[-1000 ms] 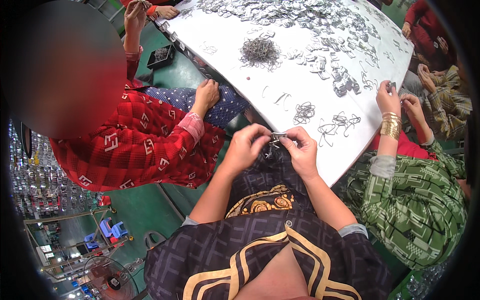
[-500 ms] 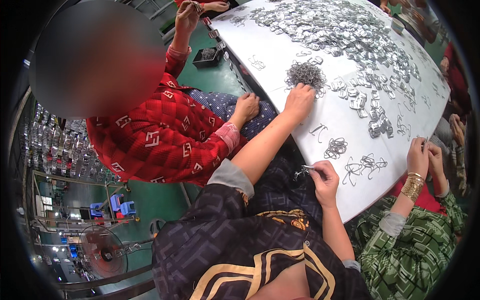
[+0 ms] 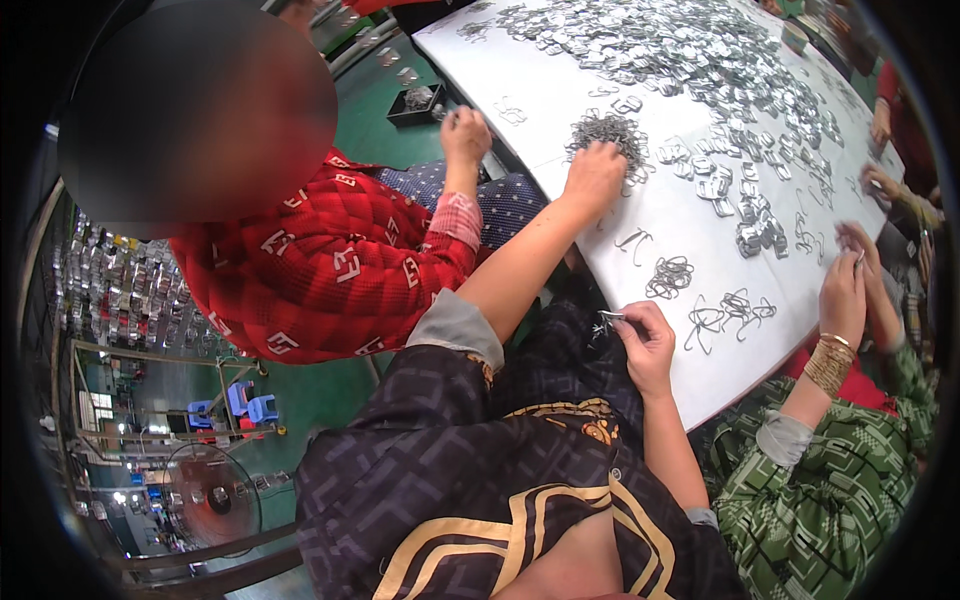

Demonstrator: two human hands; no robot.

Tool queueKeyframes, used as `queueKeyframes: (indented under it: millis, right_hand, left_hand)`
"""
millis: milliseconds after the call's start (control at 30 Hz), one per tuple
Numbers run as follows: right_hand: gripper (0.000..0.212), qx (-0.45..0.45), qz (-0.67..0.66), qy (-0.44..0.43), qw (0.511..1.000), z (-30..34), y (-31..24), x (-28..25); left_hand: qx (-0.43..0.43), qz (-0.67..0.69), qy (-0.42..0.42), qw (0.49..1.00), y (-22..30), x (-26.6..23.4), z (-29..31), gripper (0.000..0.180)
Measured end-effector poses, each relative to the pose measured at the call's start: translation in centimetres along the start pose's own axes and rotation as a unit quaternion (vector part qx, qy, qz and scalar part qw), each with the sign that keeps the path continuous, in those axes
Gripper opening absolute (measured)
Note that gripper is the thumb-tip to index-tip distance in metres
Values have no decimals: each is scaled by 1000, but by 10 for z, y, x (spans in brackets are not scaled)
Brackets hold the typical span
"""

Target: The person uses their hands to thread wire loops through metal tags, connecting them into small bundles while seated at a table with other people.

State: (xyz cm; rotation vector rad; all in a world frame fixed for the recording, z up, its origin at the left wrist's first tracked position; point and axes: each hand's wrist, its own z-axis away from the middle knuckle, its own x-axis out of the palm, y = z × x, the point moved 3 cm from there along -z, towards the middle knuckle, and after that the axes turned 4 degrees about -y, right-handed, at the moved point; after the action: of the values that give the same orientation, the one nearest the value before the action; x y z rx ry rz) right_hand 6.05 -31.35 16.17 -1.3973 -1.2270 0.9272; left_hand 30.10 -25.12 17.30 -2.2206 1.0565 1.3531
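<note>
My left hand (image 3: 596, 182) reaches across the white table's near edge. Its fingers are bent down at the pile of thin bent wire pieces (image 3: 612, 138); the fingertips are partly hidden, and I cannot make out what they grip. Lower down, in front of my lap, my right hand (image 3: 650, 345) pinches a small silver metal piece (image 3: 610, 317) between thumb and forefinger. Thin prongs or wires hang from its left end. Beyond that hand, small clusters of bent wires (image 3: 670, 277) lie on the white table (image 3: 625, 283).
A broad heap of silver buckle-like pieces (image 3: 700, 80) covers the table's far part. To my left sits a person in a red patterned jacket (image 3: 330, 260); to my right, a person in green (image 3: 800, 480). A black box (image 3: 416, 106) stands beyond the table's left edge.
My left hand has shifted slightly up and left at the wire pile. My right hand still pinches the metal piece, a little higher. The red-jacketed person's raised hand has come down.
</note>
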Motion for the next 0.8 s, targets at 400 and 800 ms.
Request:
queueKeyframes:
  millis: [400,800]
  right_hand:
    - [7,-26,41,9,999,-4,14,-12]
    - [8,-3,28,12,1000,-2,9,-14]
  left_hand:
    - [-243,585,-100,767,6,-18,16,12]
    - [-203,658,-90,719,73,-86,151,8]
